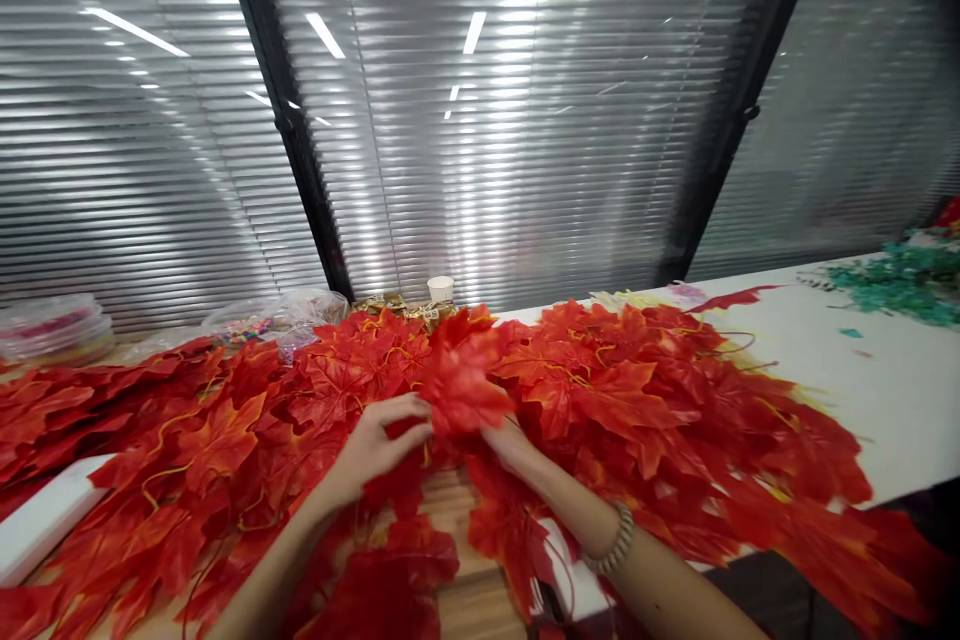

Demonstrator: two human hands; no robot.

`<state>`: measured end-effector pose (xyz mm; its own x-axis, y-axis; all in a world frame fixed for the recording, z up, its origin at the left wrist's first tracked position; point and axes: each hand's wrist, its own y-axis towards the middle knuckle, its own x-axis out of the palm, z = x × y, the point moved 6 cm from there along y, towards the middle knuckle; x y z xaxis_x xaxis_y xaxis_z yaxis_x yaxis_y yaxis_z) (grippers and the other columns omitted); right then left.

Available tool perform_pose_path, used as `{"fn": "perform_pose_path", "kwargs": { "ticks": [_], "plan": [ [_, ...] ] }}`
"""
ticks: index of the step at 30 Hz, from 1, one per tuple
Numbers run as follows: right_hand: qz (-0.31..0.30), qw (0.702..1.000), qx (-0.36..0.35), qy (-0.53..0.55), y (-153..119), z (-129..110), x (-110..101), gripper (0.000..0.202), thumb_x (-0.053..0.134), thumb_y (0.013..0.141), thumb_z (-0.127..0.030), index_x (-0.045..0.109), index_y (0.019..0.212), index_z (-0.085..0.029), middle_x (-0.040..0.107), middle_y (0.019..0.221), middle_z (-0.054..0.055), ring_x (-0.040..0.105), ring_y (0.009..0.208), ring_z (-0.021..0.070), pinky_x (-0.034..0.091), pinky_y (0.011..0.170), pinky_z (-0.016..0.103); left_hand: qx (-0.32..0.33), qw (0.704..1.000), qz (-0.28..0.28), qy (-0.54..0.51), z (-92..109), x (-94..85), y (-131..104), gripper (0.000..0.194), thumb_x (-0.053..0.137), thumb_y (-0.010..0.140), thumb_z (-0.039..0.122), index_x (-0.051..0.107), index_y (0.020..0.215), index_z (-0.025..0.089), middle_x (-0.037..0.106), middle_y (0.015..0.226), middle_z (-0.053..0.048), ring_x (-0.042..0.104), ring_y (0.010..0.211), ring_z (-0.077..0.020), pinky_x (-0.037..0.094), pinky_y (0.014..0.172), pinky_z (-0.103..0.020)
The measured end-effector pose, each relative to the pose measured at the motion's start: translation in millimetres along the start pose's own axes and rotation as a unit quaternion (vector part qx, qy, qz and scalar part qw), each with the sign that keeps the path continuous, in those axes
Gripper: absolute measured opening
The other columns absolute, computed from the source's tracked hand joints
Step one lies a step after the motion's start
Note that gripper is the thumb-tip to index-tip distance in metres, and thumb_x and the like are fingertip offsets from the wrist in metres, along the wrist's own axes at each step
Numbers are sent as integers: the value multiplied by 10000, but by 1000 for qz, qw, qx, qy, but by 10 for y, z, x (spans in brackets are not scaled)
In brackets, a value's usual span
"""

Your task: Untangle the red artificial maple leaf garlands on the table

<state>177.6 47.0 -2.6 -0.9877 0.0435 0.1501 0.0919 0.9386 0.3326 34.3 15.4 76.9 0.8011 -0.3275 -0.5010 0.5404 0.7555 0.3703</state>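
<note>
A red artificial maple leaf (461,385), slightly blurred, is raised between my two hands above the heap of similar leaves. My left hand (384,442) is at its left edge, thumb and fingertips closing on it. From the right, my right hand (510,442) grips the same leaf low down, its fingers mostly hidden behind it. Red and orange maple leaves (600,380) with yellow stems spread to both sides. More leaves (394,570) lie in front of me on the wooden surface (469,575).
A white paper cup (440,289) stands at the back near gold pieces (390,305). Plastic containers (56,328) and bags (311,308) sit back left. White blocks (49,515) lie at left and under my right wrist. Teal foliage (904,280) rests on the white table (885,400). Blinds (487,150) rise behind.
</note>
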Motion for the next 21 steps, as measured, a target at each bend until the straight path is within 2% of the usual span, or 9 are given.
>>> {"fn": "perform_pose_path", "kwargs": {
  "ticks": [3,5,10,14,18,21],
  "plan": [
    [-19,1000,1,-6,-24,-18,23,265,640,734,-346,656,931,-170,668,932,73,620,825,175,498,761,291,-60,987,122,-80,8,-238,-6,315,648,722,477,674,670,167,694,734,-65,628,767,-215,491,758,-320],
    [-48,997,-38,-52,-41,-80,54,218,591,776,-282,655,954,-174,663,958,72,615,865,179,485,800,301,-78,973,174,-127,75,-327,4,370,679,669,527,652,634,160,684,687,-59,626,737,-206,491,746,-309],
    [-73,953,-167,-244,-112,-209,100,215,493,834,-169,663,966,-174,651,953,70,592,897,179,453,854,323,-100,956,201,-188,368,-472,161,398,735,602,529,647,674,147,657,678,-27,592,643,-142,481,632,-230],
    [-51,925,-224,-301,-138,-249,80,249,462,843,-128,663,982,-173,641,959,78,581,901,185,465,845,335,-106,944,230,-213,634,-752,237,407,785,552,489,649,719,143,652,711,-8,567,593,-105,447,534,-184],
    [-39,890,-294,-346,-168,-327,86,284,430,862,-119,652,1031,-172,624,988,93,542,943,203,472,869,373,-90,926,273,-243,916,-1079,172,307,749,667,408,628,751,139,623,668,24,530,550,-66,424,515,-157],
    [-27,870,-327,-367,-194,-385,88,354,410,861,-94,595,1153,-168,613,1046,99,507,1045,218,452,936,414,-79,928,289,-222,1132,-1273,133,251,642,795,378,605,750,134,587,600,28,494,488,-54,394,489,-158]
  ]
}}
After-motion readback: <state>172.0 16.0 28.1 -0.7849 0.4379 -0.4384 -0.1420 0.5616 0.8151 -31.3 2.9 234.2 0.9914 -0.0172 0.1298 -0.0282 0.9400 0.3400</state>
